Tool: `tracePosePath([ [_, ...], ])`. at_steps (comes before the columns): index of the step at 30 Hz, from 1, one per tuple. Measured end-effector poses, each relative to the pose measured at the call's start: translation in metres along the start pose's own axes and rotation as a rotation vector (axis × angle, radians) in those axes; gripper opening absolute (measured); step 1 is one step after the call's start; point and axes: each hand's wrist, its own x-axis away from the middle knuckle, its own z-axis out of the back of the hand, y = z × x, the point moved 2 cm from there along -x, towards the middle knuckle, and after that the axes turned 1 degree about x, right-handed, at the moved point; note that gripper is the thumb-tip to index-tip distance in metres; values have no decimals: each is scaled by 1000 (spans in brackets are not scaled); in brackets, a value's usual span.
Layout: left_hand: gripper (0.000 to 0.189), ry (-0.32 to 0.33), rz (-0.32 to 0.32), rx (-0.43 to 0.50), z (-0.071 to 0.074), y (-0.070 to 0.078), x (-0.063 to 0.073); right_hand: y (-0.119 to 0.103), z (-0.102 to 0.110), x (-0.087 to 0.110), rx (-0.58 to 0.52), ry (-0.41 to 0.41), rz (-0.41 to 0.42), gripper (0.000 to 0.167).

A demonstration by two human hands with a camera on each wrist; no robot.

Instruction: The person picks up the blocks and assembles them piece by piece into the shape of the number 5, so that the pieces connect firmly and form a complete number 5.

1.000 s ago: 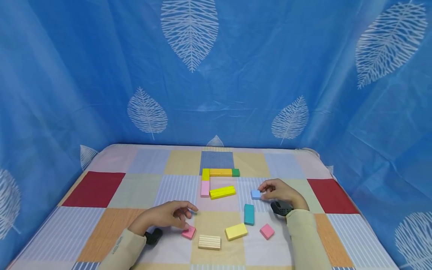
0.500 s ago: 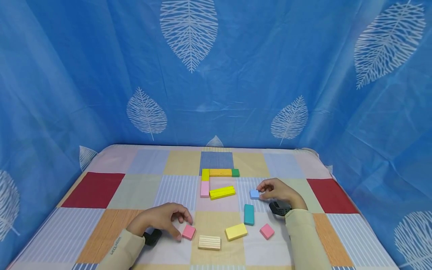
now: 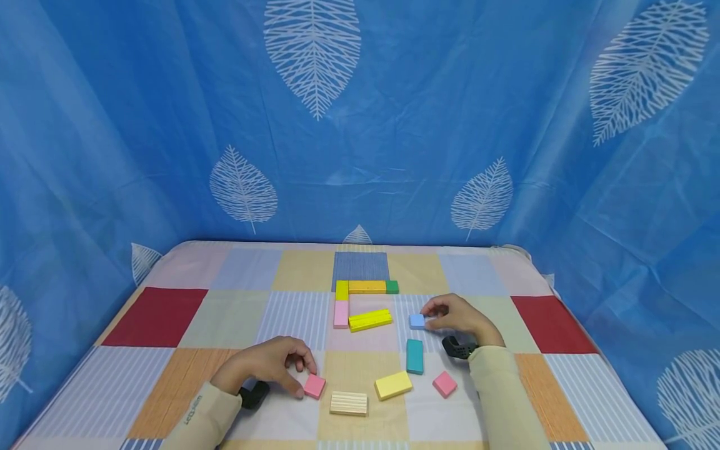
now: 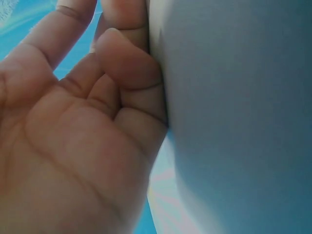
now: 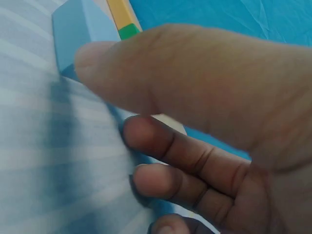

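While both forearms lie low on the patchwork cloth (image 3: 169,315), the right hand (image 3: 458,315) reaches inward, thumb and fingers pinching a light blue block (image 3: 417,321) just right of the yellow block (image 3: 370,320). Nearer the person, the left hand (image 3: 264,365) arches palm down, fingers curled, fingertips touching a pink block (image 3: 314,386) without enclosing it.

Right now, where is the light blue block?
In the head view the light blue block sits right of centre on the patchwork cloth, pinched by the right hand, just beyond the teal block.
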Motion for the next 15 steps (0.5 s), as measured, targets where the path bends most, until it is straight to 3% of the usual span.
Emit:
tracePosePath([
  [15, 26, 10, 29, -8, 0, 0, 0, -7, -14, -10, 34, 25, 41, 19],
])
